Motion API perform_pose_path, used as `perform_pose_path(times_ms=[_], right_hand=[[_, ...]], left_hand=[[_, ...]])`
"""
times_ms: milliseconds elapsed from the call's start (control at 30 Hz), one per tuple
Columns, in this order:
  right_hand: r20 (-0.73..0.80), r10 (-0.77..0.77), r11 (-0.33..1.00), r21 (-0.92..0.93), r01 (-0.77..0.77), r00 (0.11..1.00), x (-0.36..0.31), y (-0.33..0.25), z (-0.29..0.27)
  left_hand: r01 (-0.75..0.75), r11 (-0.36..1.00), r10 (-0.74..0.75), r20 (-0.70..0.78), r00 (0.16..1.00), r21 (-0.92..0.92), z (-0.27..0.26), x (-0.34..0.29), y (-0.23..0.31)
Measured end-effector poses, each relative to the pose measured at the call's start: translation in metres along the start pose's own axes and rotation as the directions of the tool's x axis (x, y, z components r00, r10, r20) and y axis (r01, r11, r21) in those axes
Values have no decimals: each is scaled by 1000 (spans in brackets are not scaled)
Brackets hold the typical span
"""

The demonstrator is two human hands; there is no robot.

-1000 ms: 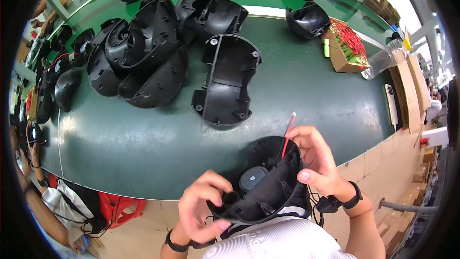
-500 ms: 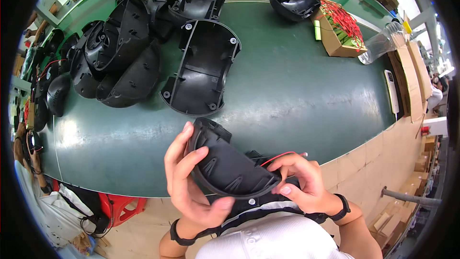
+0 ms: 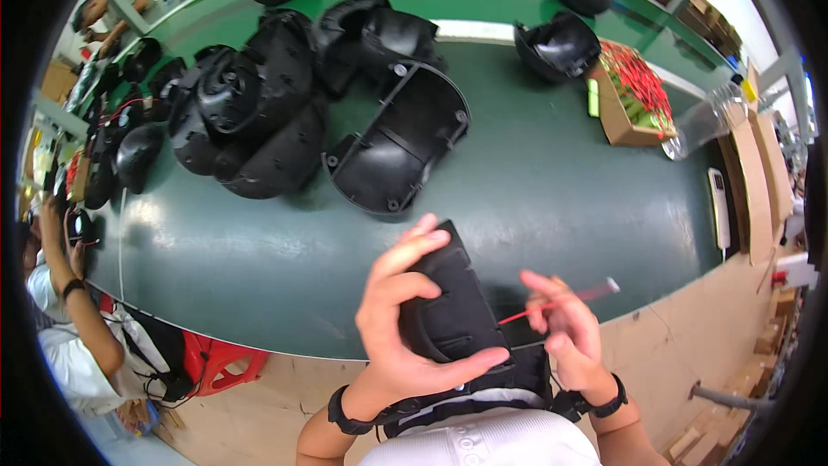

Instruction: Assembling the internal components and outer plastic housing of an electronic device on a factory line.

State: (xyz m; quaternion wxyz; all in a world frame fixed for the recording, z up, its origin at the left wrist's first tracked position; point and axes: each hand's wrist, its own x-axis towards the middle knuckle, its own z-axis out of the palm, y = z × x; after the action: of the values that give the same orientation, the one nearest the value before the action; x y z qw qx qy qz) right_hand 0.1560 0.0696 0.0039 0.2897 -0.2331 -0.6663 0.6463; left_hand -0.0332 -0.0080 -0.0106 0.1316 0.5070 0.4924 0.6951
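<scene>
My left hand (image 3: 390,315) grips a curved black plastic shell (image 3: 461,298) above the table's near edge, fingers over its rounded side and thumb along its lower edge. A red wire (image 3: 515,318) comes out of the shell's right side and ends in a small pale connector (image 3: 612,285), blurred by motion. Beside the wire is my right hand (image 3: 576,345), its fingers apart and the thumb away from the index finger. The wire crosses at its fingertips; whether they touch it is unclear. What lies inside the shell is hidden.
Beyond my hands lies an open black housing (image 3: 401,142), with piled black shells (image 3: 267,112) to its left. A cardboard box (image 3: 634,131) of green cells with red wires stands right, near a clear bottle (image 3: 703,125). A co-worker's arm (image 3: 82,311) and a red stool (image 3: 228,367) are left.
The shell has turned steeper and shifted right with my left hand. My right hand has drawn away from the shell's edge and its fingers have spread. The wire now sticks out farther right.
</scene>
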Motion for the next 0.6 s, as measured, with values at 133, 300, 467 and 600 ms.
perform_pose_path(times_ms=[133,300,467,600], right_hand=[[81,-194,972,-120,203,978,0,-3,-5],[138,-388,811,-419,409,911,12,-18,-5],[313,-482,621,-536,571,818,15,-31,-13],[565,-487,463,-480,745,666,28,-52,-17]], left_hand=[[44,994,-55,114,992,97,-6,10,5],[-172,887,153,78,985,429,3,-5,32],[-122,874,35,190,981,470,27,-24,35],[-85,871,-11,191,981,484,22,-17,34]])
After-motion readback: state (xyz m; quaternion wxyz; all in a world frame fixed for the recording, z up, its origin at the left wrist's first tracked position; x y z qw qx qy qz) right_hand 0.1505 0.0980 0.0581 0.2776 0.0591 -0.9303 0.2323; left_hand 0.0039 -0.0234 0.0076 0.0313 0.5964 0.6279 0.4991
